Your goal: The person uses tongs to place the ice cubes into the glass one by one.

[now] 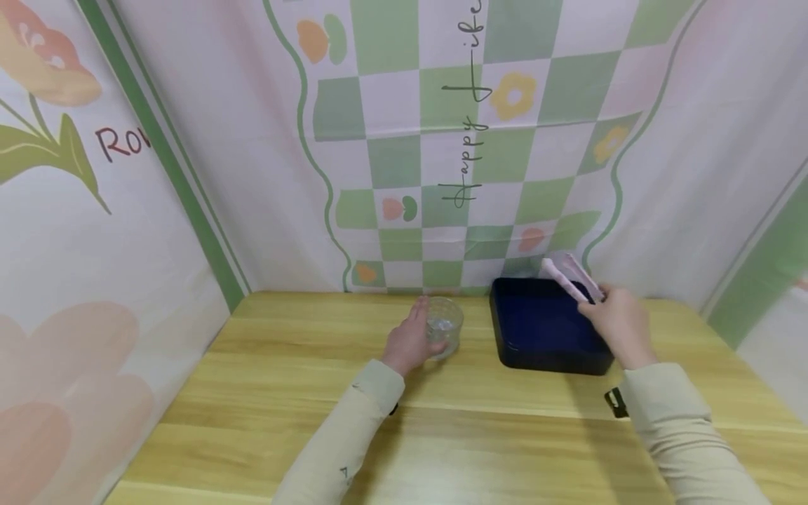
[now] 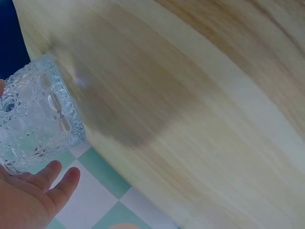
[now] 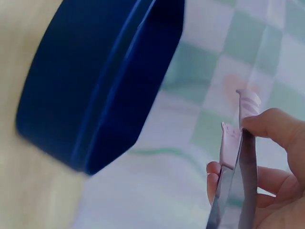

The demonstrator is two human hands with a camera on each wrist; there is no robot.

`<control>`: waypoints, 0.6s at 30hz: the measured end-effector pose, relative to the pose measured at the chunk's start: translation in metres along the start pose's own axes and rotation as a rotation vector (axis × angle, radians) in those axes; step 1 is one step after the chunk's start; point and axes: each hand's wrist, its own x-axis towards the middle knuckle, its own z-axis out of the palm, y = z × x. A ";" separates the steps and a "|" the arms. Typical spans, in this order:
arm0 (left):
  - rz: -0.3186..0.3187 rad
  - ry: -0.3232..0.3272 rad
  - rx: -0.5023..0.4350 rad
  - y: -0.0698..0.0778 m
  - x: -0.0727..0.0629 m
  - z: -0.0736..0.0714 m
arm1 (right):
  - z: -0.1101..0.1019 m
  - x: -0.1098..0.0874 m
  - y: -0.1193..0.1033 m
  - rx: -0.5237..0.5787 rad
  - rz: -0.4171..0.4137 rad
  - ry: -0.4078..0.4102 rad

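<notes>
A clear, patterned glass cup stands on the table, left of the dark blue tray. My left hand holds the cup from its left side, thumb in front and fingers behind. In the left wrist view, two fingertips extend past the glass's textured wall. Over the tray's right rear part, my right hand pinches a pair of tongs with pink ends. Seen from the right wrist, the tongs lie between thumb and fingers, their two arms slightly apart. Nothing shows between those arms.
The wooden table backs onto a hanging cloth with green and white checks. Another printed cloth hangs along the left side. The tray's raised wall stands between the cup and my right hand.
</notes>
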 end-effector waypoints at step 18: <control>0.002 -0.015 -0.015 -0.004 -0.003 0.000 | -0.009 -0.026 0.097 -0.077 0.239 -0.111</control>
